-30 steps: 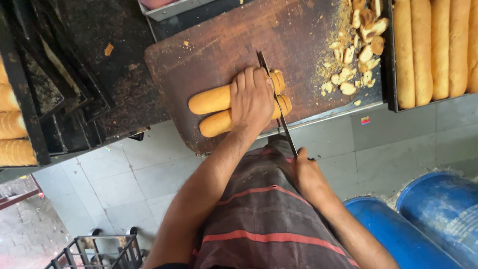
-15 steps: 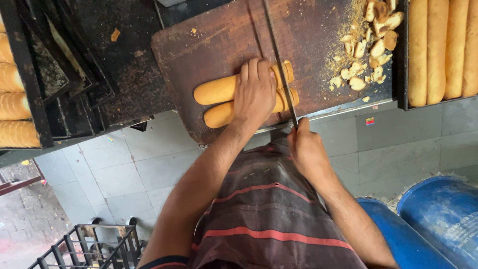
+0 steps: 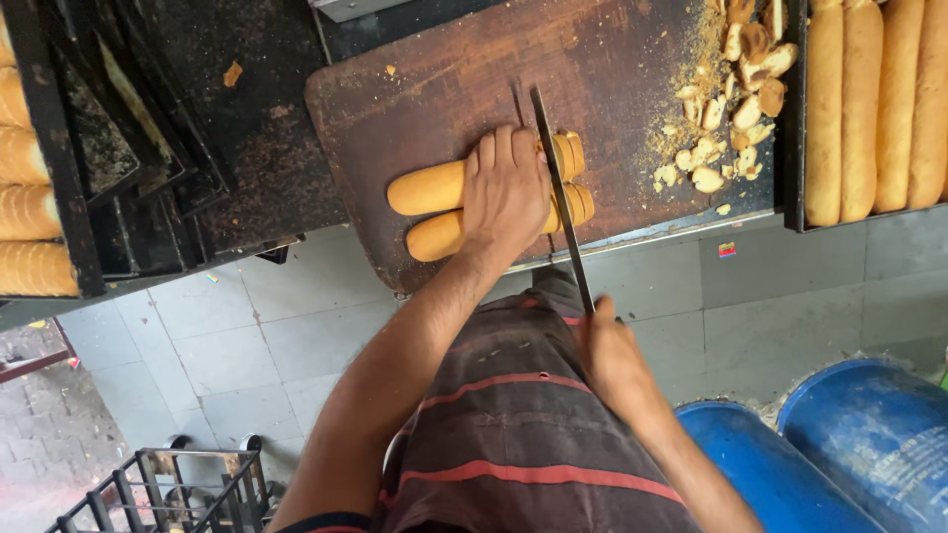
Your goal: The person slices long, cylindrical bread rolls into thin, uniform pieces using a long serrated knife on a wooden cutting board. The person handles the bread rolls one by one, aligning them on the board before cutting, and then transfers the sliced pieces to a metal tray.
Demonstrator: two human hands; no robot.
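Golden loaves [image 3: 434, 207] on the board [image 3: 425, 109], your left hand [image 3: 506, 190] pressing them flat-fingered, right hand [image 3: 610, 353] gripping the knife [image 3: 559, 192] through them.

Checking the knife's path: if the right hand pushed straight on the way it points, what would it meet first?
Likely the near edge of the cutting board; the right hand points along the knife toward the two bread loaves. Depth is unclear.
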